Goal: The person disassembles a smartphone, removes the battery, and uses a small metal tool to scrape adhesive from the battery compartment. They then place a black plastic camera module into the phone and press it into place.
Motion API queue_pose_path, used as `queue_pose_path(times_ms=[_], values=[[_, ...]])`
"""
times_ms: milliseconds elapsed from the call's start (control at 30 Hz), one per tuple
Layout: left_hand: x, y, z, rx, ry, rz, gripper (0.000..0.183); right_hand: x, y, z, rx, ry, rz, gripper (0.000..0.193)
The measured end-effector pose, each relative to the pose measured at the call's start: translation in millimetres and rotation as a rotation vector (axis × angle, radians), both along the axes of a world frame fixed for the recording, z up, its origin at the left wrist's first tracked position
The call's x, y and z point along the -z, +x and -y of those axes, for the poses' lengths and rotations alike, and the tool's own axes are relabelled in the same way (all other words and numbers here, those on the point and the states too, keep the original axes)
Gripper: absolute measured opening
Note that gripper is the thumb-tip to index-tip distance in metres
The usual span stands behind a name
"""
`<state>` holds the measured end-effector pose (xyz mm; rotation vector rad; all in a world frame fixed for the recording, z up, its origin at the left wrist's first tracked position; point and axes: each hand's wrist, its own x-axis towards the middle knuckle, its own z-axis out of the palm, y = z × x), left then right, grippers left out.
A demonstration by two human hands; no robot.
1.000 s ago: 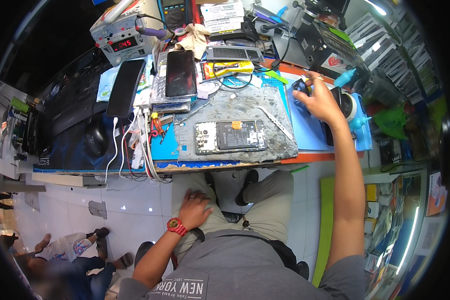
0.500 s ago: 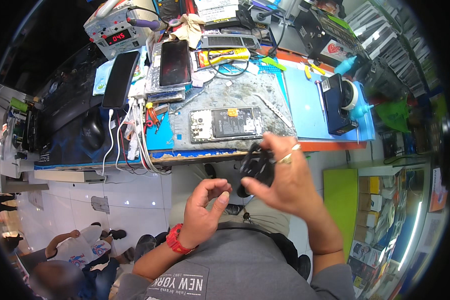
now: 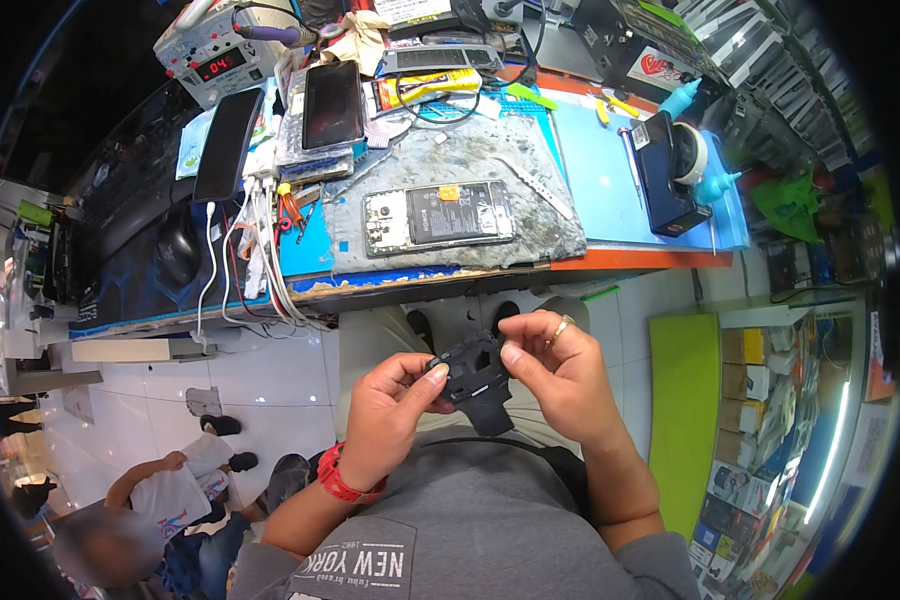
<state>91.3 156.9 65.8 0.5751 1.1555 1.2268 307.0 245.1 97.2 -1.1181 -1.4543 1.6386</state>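
Observation:
A black plastic phone part (image 3: 482, 388), with cut-outs and a flat flap hanging toward me, is up off the floor in front of my lap. My left hand (image 3: 395, 405) pinches its left end between thumb and fingers. At its upper right edge, my right hand (image 3: 560, 375) has thumb and forefinger closed on it. Beyond my hands an opened phone (image 3: 438, 217) lies on a worn grey mat (image 3: 370, 180), its battery and circuit board exposed. A pair of tweezers (image 3: 533, 187) rests on the mat to the right of that phone.
Two dark-screened phones (image 3: 332, 106) lie at the back left, near white cables (image 3: 270, 240) and a power supply (image 3: 220, 62) with a red display. A black box (image 3: 675, 175) and blue bottles (image 3: 718, 187) stand right. A seated person (image 3: 185, 490) is at lower left.
My right hand has brought the black part down and toward me. My left hand, empty before, has moved in and taken its left end. The view has shifted slightly.

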Motion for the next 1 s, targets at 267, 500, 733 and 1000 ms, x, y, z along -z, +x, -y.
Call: queue_pose_path(times_ms=[267, 500, 733, 1000], values=[[-9.8, -2.1, 2.8, 0.034, 0.047, -0.105, 0.021, -1.9, -1.2, -2.2, -0.014, -0.194, -0.031, 0.017], [-7.4, 0.6, 4.7, 0.054, 0.086, -0.065, 0.020, 5.2, -3.3, -0.4, -0.007, -0.148, 0.025, 0.015], [-11.1, 7.6, 7.9, 0.036, 0.127, -0.397, 0.020, 5.9, -18.1, 4.1, 0.047, 0.849, 0.478, 0.011], [-11.4, 13.8, 4.9, -0.047, 0.415, -0.797, 0.024, -4.0, -36.6, 18.3, -0.059, 1.003, 0.503, 0.014]])
